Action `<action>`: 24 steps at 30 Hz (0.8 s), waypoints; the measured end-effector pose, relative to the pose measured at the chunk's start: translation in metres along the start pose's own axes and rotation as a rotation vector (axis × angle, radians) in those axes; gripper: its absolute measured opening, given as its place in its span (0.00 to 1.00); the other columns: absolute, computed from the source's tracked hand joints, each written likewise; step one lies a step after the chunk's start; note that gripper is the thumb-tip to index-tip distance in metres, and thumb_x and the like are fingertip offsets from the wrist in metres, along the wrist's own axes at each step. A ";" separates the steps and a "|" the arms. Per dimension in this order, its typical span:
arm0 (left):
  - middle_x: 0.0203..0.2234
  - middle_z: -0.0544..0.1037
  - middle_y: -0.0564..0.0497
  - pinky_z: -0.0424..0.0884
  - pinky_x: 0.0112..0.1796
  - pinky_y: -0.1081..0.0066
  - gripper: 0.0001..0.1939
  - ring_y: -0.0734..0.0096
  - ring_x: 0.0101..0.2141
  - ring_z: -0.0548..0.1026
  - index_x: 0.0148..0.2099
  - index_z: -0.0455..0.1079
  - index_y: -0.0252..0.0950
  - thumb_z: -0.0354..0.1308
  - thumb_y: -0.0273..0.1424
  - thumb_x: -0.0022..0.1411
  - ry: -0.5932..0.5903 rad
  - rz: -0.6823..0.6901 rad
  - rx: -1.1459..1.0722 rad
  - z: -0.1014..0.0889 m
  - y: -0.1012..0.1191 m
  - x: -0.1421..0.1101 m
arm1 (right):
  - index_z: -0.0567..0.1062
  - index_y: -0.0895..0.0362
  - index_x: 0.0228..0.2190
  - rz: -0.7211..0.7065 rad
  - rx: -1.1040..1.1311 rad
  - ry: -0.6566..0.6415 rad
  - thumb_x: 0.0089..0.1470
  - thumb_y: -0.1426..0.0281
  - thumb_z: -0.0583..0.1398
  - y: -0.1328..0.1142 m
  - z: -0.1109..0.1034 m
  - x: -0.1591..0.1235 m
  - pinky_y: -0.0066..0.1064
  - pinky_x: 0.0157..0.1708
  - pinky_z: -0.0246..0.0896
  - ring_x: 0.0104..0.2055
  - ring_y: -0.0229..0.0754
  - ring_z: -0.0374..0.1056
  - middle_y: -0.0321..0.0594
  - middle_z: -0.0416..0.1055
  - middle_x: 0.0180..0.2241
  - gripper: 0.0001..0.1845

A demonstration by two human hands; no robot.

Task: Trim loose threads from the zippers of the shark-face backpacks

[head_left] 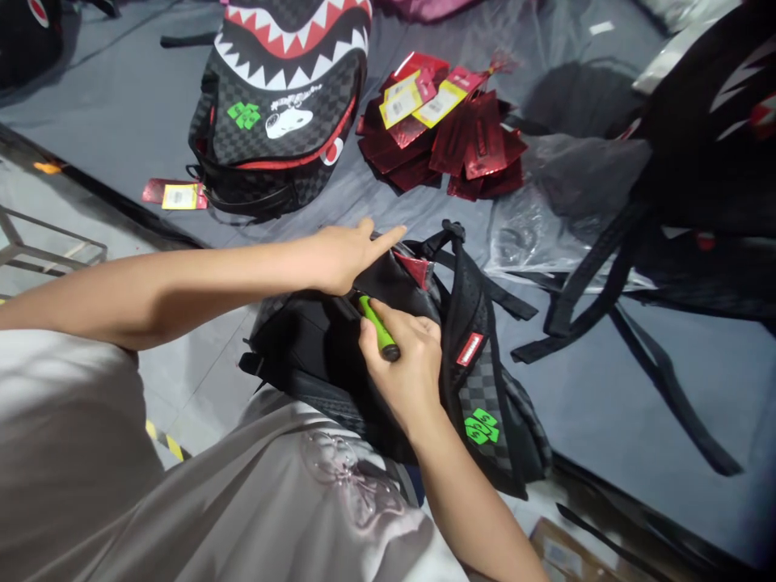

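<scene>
Black checkered backpack (pixel 424 323), near: left hand (pixel 345 255) flat, steadying; right hand (pixel 406 364) gripping green tool (pixel 377 326). Tagging underway; next needs steady aim.

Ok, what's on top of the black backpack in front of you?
The left hand lies flat on the black backpack; the right hand presses a green marker to it. A red tag peeks out; the surface beneath is hidden.

Beyond your hands a grey sheet (pixel 606 388) covers the work surface, lit evenly from above with soft shadows. Left of your left arm you see pale floor tiles (pixel 194 380), a metal frame (pixel 54 242) and yellow-black tape (pixel 163 440).
</scene>
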State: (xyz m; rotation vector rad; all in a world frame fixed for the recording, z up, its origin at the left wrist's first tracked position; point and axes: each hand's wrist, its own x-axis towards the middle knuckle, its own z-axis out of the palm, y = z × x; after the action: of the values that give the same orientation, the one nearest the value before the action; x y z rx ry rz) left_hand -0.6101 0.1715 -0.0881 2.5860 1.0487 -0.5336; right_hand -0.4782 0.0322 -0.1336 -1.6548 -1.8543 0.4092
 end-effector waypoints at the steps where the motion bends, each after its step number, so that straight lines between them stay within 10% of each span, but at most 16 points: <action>1: 0.61 0.61 0.34 0.70 0.40 0.66 0.52 0.55 0.46 0.76 0.75 0.27 0.42 0.57 0.28 0.59 0.006 0.004 -0.003 0.001 -0.001 0.000 | 0.79 0.57 0.45 -0.001 -0.014 0.006 0.62 0.66 0.58 -0.001 0.000 0.000 0.40 0.45 0.60 0.41 0.45 0.77 0.45 0.81 0.41 0.14; 24: 0.63 0.57 0.32 0.69 0.45 0.63 0.56 0.54 0.46 0.74 0.74 0.22 0.42 0.59 0.29 0.59 -0.034 -0.001 -0.049 0.000 -0.002 0.005 | 0.78 0.56 0.45 0.097 -0.031 -0.022 0.61 0.66 0.58 -0.009 -0.001 -0.001 0.41 0.49 0.61 0.41 0.45 0.77 0.44 0.81 0.42 0.14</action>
State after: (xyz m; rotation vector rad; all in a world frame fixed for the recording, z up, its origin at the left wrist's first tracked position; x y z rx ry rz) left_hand -0.6080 0.1755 -0.0908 2.5249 1.0390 -0.5436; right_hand -0.4846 0.0298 -0.1277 -1.7729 -1.8095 0.4431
